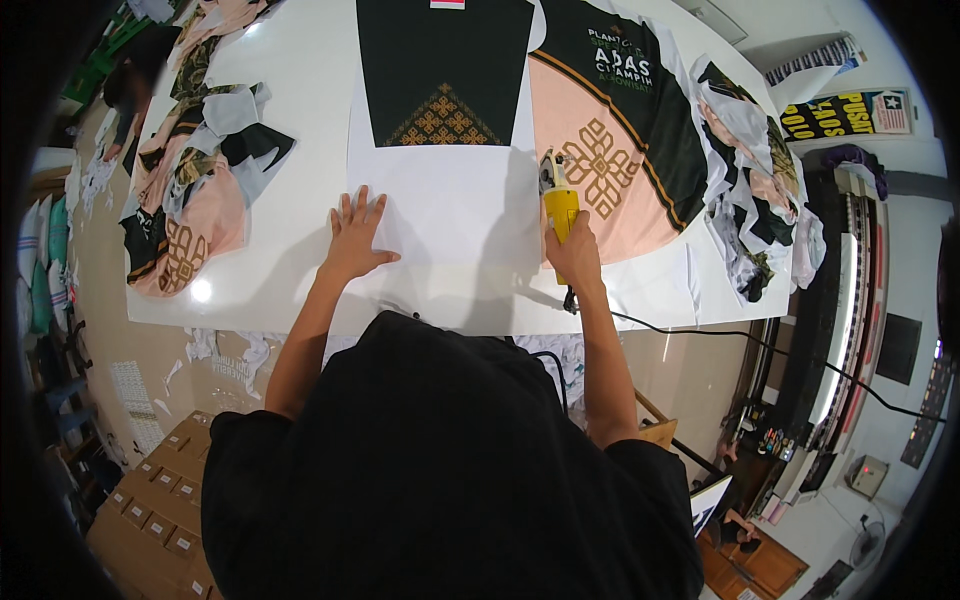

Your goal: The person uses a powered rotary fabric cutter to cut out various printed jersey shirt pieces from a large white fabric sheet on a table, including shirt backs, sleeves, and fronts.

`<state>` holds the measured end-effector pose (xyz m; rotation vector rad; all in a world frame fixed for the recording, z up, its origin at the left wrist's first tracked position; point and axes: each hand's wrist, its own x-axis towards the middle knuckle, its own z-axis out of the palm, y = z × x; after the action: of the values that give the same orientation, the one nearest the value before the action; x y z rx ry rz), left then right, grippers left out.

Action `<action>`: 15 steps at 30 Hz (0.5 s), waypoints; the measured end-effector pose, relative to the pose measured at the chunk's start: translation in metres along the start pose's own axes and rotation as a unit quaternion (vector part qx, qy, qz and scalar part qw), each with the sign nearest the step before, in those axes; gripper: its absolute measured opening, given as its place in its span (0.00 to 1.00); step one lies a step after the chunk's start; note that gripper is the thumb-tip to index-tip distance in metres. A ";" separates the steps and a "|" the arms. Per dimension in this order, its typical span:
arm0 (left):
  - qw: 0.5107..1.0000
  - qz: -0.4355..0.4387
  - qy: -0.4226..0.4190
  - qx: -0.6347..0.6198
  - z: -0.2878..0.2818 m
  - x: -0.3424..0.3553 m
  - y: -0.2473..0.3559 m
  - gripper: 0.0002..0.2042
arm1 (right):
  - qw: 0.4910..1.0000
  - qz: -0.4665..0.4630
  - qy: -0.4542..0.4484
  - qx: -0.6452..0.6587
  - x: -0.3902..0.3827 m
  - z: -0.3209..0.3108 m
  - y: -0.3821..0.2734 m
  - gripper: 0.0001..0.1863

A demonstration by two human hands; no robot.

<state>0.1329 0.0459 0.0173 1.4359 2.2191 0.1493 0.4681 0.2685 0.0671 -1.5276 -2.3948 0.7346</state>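
Observation:
My left hand (357, 238) lies flat with its fingers spread on a white sheet of fabric (455, 205). Above that sheet's lower part is a dark green printed panel (445, 60) with a gold triangular pattern. A yellow corded electric fabric cutter (562, 208) is gripped in my right hand (576, 252). Its metal head sits at the left edge of a peach and dark green printed panel (655, 170), beside the white sheet. Whether the blade touches the cloth I cannot tell.
Crumpled printed pieces (225, 205) lie at the table's left, and another heap (745, 180) at its right. The cutter's black cord (740, 333) trails off to the right. Cardboard boxes (160, 500) stand on the floor at lower left. A long machine (845, 330) stands at right.

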 end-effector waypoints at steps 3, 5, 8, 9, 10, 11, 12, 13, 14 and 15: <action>1.000 0.005 0.006 0.000 0.003 0.001 -0.003 0.58 | 1.000 0.003 -0.006 0.016 0.022 -0.002 -0.007 0.24; 1.000 0.007 0.008 -0.001 0.003 0.001 -0.003 0.59 | 1.000 -0.008 -0.002 0.024 0.034 -0.002 -0.009 0.24; 1.000 0.008 0.011 -0.004 0.003 0.001 -0.002 0.59 | 1.000 -0.007 0.008 0.025 0.056 -0.001 -0.014 0.25; 1.000 0.009 0.012 -0.005 0.002 0.000 -0.002 0.59 | 1.000 -0.004 0.008 0.020 0.063 -0.001 -0.016 0.26; 1.000 0.009 0.013 -0.006 0.001 0.000 -0.001 0.59 | 1.000 -0.001 0.008 0.016 0.071 -0.001 -0.018 0.26; 1.000 0.008 0.011 -0.006 0.000 0.000 0.000 0.59 | 1.000 0.001 0.008 0.011 0.078 0.000 -0.020 0.27; 1.000 0.007 0.010 -0.006 -0.001 0.000 0.000 0.59 | 1.000 0.002 0.009 0.011 0.085 0.000 -0.021 0.28; 1.000 0.005 0.008 -0.006 -0.002 0.000 0.001 0.59 | 1.000 0.002 0.009 0.011 0.092 0.001 -0.022 0.28; 1.000 0.005 0.009 -0.009 -0.002 -0.001 0.001 0.59 | 1.000 0.002 0.009 0.011 0.099 0.001 -0.023 0.29; 1.000 0.005 0.010 -0.012 -0.002 -0.002 0.002 0.58 | 1.000 0.007 0.005 0.008 0.106 0.002 -0.024 0.28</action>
<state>0.1345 0.0456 0.0205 1.4399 2.2189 0.1932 0.4015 0.3541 0.0688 -1.5400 -2.3676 0.7469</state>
